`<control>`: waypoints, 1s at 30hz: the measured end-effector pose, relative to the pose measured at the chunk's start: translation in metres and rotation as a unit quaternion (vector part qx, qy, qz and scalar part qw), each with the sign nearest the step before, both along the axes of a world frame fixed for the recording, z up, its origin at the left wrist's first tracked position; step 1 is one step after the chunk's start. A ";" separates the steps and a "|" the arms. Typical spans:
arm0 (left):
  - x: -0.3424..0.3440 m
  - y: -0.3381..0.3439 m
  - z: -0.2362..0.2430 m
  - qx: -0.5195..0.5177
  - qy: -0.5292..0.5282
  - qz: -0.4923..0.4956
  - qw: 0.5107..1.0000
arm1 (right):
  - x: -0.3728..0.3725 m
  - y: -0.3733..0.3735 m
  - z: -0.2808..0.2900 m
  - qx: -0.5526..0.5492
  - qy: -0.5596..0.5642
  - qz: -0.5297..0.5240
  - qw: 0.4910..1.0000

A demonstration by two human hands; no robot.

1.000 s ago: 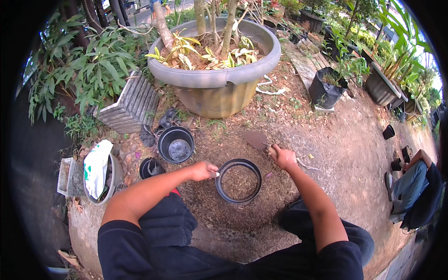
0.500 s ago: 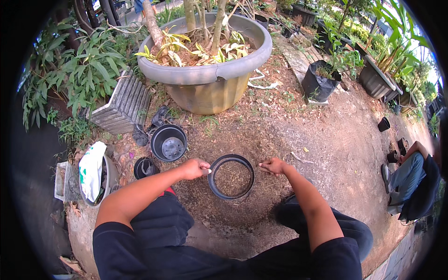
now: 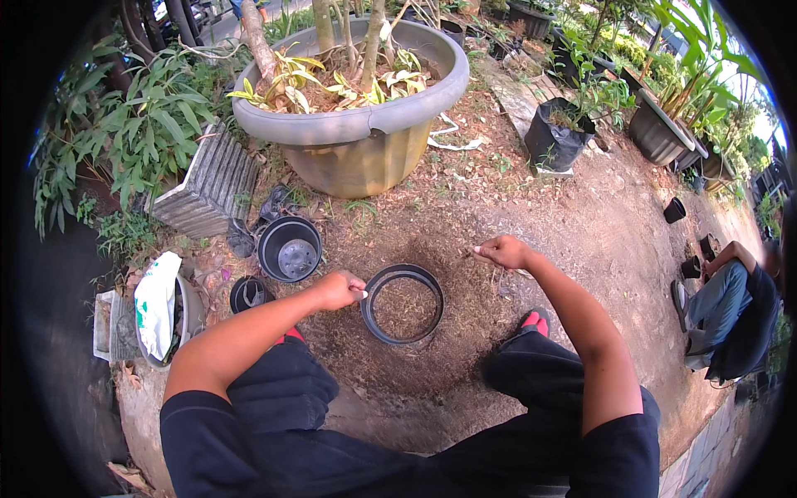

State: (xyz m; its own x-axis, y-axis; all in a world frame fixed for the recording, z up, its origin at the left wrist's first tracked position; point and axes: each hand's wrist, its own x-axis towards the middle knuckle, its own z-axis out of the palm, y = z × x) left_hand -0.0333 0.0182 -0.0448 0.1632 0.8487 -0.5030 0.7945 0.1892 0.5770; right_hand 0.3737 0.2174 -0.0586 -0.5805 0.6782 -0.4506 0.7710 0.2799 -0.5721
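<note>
Left hand point(image 3: 336, 290) is curling up narrow at the left edge of a black ring point(image 3: 403, 270), its thumb seeming to touch the rim, but I cannot tell if it is really pinching. Lying on the ground point(image 3: 465, 357) in front of the knees, between the two hands, the ring is showing brown bits point(image 3: 403, 307) inside. Right hand point(image 3: 503, 251) is hovering to the right and a bit farther off, well apart from the ring, with its fingers bunched close; I cannot tell if it is holding something. For good work, I think the left hand should be gripping the rim gently but firmly, so the ring is not sliding or tipping. I guess the right hand should be going low and slow when near the ring, so loose bits are not flying over the edge. A black pot point(image 3: 274, 246) and a smaller pot point(image 3: 249, 295) are standing to the left, so the left arm should be moving with care and not bumping them.
</note>
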 end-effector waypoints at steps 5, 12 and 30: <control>-0.005 0.003 -0.007 -0.005 -0.001 -0.011 1.000 | -0.014 -0.004 0.068 -0.016 -0.007 -0.005 1.000; 0.006 0.010 0.004 0.009 0.037 -0.024 0.999 | -0.006 -0.031 0.121 0.072 -0.059 0.124 0.988; -0.002 0.013 0.000 0.052 -0.021 -0.069 0.996 | -0.027 -0.078 0.138 0.180 -0.144 0.137 0.963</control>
State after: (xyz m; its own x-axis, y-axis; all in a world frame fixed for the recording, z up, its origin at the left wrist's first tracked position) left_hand -0.0352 0.0311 -0.0450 0.3004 0.8644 -0.4032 0.7841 0.0169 0.6204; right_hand 0.3467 0.1391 0.0793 -0.6456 0.6602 -0.3838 0.7525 0.6358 -0.1721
